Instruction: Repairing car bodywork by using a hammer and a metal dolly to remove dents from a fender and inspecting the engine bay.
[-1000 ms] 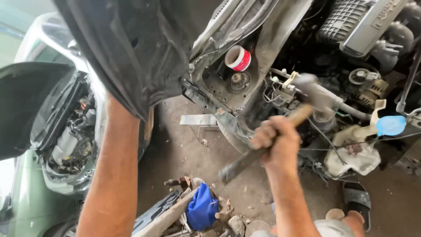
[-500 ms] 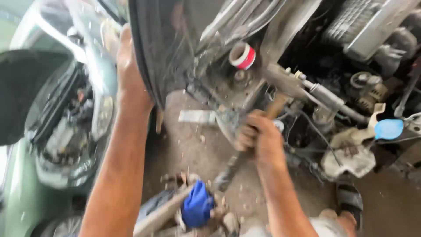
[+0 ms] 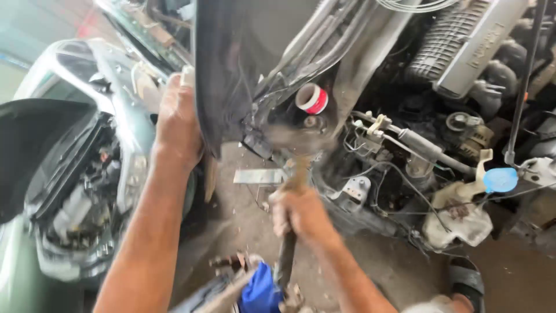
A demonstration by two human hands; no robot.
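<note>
My left hand (image 3: 176,122) grips the edge of a dark, bent car body panel (image 3: 243,64) and holds it up at the upper middle. My right hand (image 3: 298,213) is closed around the wooden handle of a hammer (image 3: 292,185). The hammer points up toward the bent metal below the panel, and its head is a blur near a strut mount. A red and white tape roll (image 3: 312,98) sits just above the blurred head.
An open engine bay (image 3: 457,64) with hoses, wires and a white fluid tank with a blue cap (image 3: 500,180) fills the right. Another car (image 3: 75,191) with its front stripped stands at the left. Tools and a blue object (image 3: 259,290) lie on the dirty floor below.
My right hand has swung the hammer from a low slant up to near vertical, toward the metal under the panel. My left hand has moved right along the panel edge.
</note>
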